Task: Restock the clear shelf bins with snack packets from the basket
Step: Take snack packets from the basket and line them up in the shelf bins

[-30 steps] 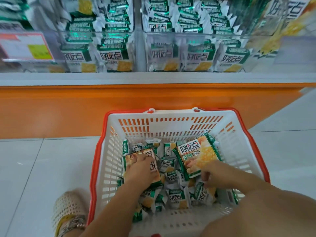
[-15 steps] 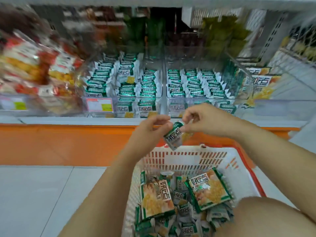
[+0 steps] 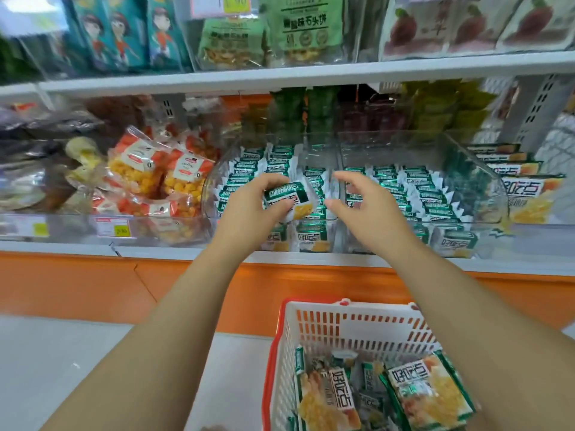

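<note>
Left hand (image 3: 249,213) grips one snack packet (image 3: 287,197) at the front rim of the left clear bin (image 3: 214,185); right hand (image 3: 370,209), at its 3 o'clock, is loosely spread and empty.

That bin and the right clear bin (image 3: 485,181), further towards 3 o'clock, hold rows of green-and-white packets (image 3: 413,188). The basket (image 3: 314,325), at 5 o'clock, holds two large packets (image 3: 429,393) over small ones. Bags of yellow puffs (image 3: 161,178) lie at 9 o'clock. The right forearm hides the basket's right side.

1. The left hand (image 3: 249,213) and left forearm (image 3: 174,309) are bare, uncovered to the frame edge at 7 o'clock.
2. The right hand (image 3: 368,211) and right forearm (image 3: 460,309) are bare too, uncovered to the edge at 4 o'clock.
</note>
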